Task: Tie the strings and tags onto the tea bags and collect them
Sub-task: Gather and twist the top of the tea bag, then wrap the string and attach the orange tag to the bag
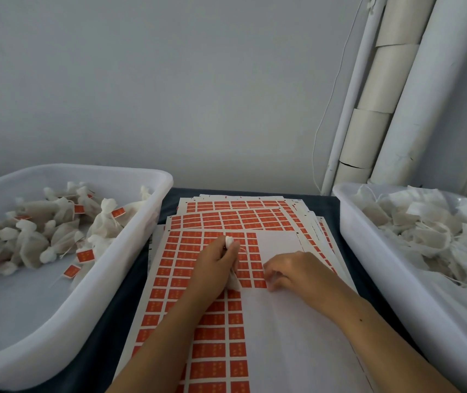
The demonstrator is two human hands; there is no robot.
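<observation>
- Left hand (216,260) grips tea bag (233,280), centre of sticker sheet (206,313).
- Right hand (294,272), at 3 o'clock of it, fingers curled, pinching at a red tag (260,283).
- Tied bags in left bin (153,219), 9 o'clock.

Single head-worn view, wide-angle, looking forward and down, close above the label sheets (221,307), wall behind them, one white tub (56,321) on either side

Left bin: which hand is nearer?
Left. The left hand, gripping a tea bag over the tag sheet, is nearer the left bin; the right hand is farther right.
</observation>
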